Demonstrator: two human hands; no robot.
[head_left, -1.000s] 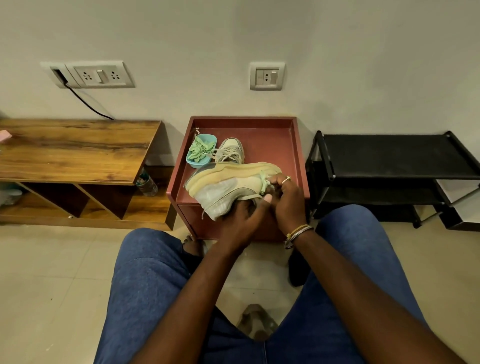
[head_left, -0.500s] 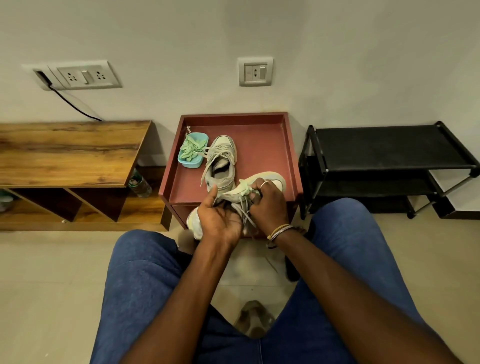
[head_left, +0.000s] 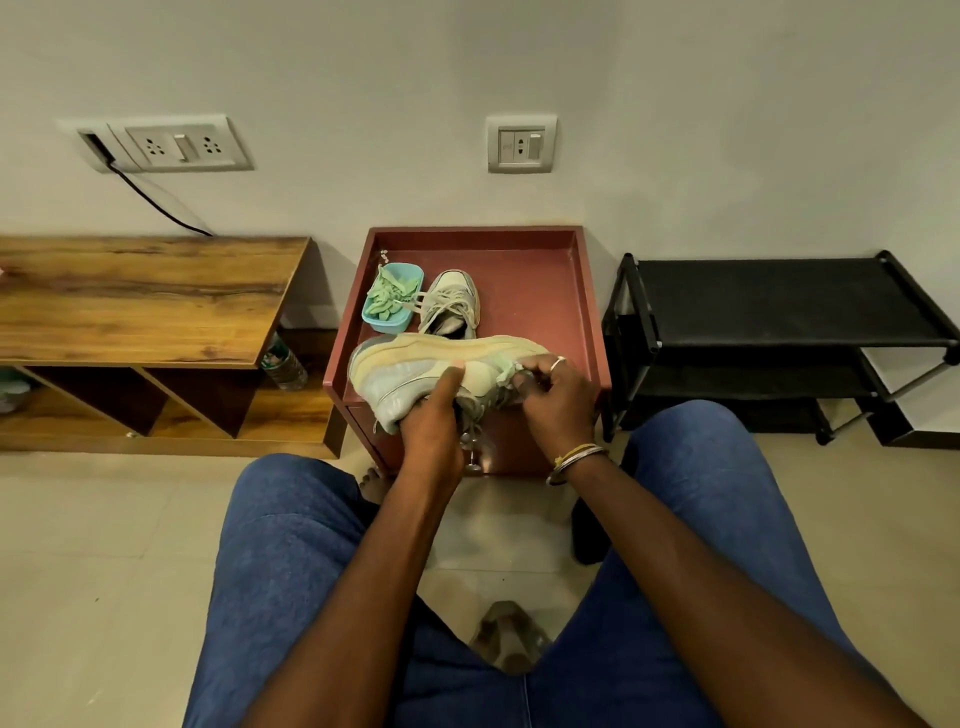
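A pale grey-green sneaker (head_left: 410, 371) lies on its side over the front edge of a red side table (head_left: 584, 312), its yellowish sole facing the wall. My left hand (head_left: 434, 418) grips the sneaker from below, thumb on its side. My right hand (head_left: 558, 392), with a ring, pinches the lace and upper at the shoe's right end. A second sneaker (head_left: 451, 304) stands upright on the table behind it. Beside that one sits a small blue tub (head_left: 392, 296) holding pale green laces.
A wooden shelf unit (head_left: 145, 299) stands to the left, with a plastic bottle (head_left: 283, 364) on its lower board. A black shoe rack (head_left: 779, 312) stands to the right. Wall sockets and a black cable are above. My knees in blue jeans frame the tiled floor.
The sneaker was upright with both hands at its laces half a second ago; now it is turned on its side, sole toward the wall, still in both hands.
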